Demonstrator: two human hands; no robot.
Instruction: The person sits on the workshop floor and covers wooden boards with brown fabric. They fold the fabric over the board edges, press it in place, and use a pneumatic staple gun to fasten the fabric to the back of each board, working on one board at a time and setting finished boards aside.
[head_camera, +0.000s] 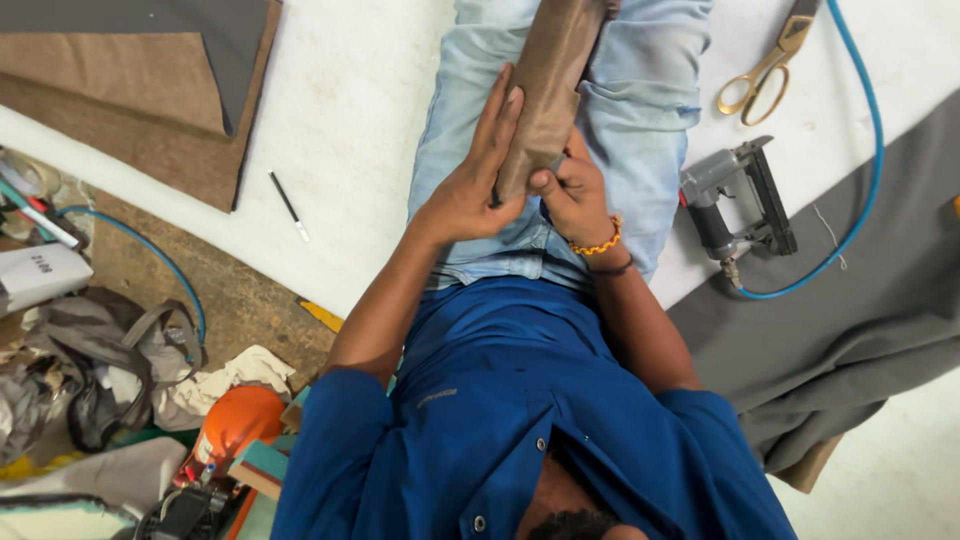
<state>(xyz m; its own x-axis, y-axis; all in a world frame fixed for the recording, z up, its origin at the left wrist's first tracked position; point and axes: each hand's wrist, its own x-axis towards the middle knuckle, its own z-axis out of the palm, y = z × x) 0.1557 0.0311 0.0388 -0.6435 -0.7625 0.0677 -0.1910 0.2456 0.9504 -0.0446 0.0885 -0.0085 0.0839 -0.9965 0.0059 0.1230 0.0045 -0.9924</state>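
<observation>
Left hand (470, 185): my fingers lie flat and straight along the brown fabric-covered piece (548, 85). Right hand (572, 190): curled, thumb pinching the piece's near end. Piece: long, tan-brown, suede-like, resting on my jeans (640, 110), pointing to 12 o'clock. Staple gun (735, 200) at 3 o'clock, near; scissors (765, 75) at 2. Pen (289, 205) at 9, bare white surface (360, 110) between. Grey cloth (850, 320) at 4.

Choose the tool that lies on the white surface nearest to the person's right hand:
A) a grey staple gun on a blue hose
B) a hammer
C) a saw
A: the grey staple gun with its blue hose lies just beside the right hand.
</observation>
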